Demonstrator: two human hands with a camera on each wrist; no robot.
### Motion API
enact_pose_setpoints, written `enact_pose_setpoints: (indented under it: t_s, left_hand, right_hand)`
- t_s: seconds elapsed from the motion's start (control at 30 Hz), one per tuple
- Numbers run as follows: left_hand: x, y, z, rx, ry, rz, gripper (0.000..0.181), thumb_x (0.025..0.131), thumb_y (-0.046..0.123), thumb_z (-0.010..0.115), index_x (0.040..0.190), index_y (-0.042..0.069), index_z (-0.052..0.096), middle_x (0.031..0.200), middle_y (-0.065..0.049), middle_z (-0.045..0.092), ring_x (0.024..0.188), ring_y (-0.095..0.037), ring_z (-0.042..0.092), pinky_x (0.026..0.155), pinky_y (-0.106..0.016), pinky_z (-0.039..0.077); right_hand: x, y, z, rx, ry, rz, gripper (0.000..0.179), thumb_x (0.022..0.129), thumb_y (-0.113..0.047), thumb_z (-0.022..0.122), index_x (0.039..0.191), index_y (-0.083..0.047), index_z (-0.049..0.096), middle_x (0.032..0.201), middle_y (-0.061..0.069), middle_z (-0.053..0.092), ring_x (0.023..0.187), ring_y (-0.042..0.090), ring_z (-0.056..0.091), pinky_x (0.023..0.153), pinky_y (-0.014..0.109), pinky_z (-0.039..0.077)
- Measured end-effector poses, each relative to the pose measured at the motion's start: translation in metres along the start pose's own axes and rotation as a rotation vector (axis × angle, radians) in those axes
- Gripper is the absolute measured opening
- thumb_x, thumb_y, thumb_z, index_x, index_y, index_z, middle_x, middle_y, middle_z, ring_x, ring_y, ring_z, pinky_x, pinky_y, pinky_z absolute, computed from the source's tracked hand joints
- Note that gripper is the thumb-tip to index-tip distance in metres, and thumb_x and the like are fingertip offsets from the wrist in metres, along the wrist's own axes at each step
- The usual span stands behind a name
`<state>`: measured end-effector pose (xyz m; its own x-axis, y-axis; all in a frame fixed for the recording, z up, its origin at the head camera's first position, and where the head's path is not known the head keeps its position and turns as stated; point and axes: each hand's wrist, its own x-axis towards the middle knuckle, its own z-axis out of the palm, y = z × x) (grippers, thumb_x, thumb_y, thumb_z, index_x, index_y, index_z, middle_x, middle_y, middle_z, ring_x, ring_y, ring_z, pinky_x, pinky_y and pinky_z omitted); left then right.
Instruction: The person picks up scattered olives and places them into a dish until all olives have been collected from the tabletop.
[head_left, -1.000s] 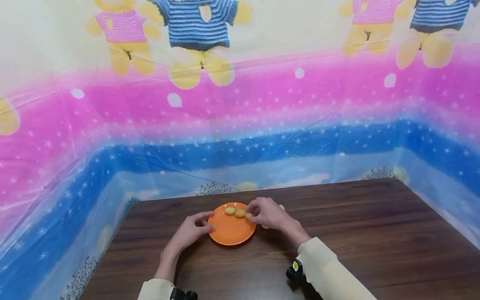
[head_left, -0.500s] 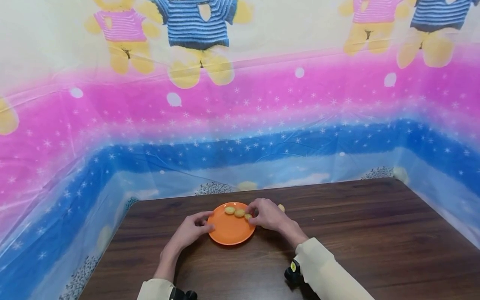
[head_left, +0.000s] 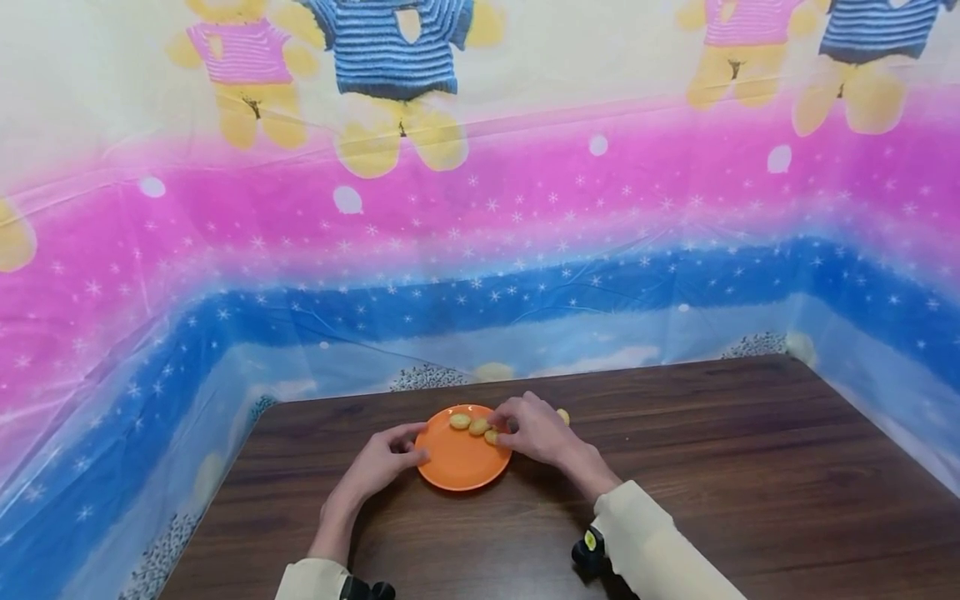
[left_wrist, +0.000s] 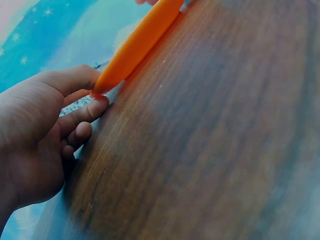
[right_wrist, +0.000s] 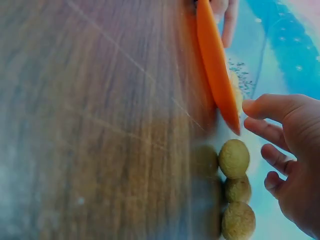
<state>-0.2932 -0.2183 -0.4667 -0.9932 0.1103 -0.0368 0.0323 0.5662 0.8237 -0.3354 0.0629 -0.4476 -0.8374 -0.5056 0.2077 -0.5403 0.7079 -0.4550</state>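
Observation:
An orange plate lies on the table, its rim seen edge-on in both wrist views. My left hand grips its left rim between thumb and fingers. Two small round yellow-brown potatoes, one at the back of the plate and another beside it, sit in a row. A third potato continues that row at the right, where my right hand pinches it between thumb and forefinger. In the right wrist view the plate's rim partly hides this potato, while the right hand's other fingers are loosely bent.
Three more potatoes stand in a line on the table beside the right hand, the nearest potato close to the plate. In the head view the hand hides most of them. A printed cloth hangs behind the dark wooden table.
The third potato has shifted slightly left and toward me on the plate, with my right fingers following. The left hand and plate have stayed almost still.

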Motion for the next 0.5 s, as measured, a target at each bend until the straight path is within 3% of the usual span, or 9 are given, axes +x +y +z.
enact_pose_setpoints:
  t_s: [0.2,0.5]
  left_hand:
    - [0.0,0.001,0.001,-0.001,-0.003,-0.003,0.05,0.089,0.03,0.074,0.137,0.021,0.06,0.093,-0.004,0.059,0.084,-0.018,0.052,0.07,-0.028,0.041]
    - [-0.001,0.002,0.001,-0.003,0.0,-0.011,0.05,0.09,0.029,0.073,0.138,0.021,0.06,0.092,-0.005,0.058,0.085,-0.019,0.052,0.071,-0.03,0.041]
  right_hand:
    - [-0.01,0.0,-0.01,0.035,0.03,0.042,0.021,0.091,-0.022,0.073,0.11,-0.018,0.076,0.104,-0.005,0.068,0.09,0.014,0.047,0.077,0.032,0.043]
    - [-0.024,0.007,-0.016,0.017,0.058,0.028,0.017,0.092,-0.023,0.071,0.108,-0.02,0.077,0.098,-0.009,0.067,0.087,0.014,0.048,0.074,0.029,0.042]
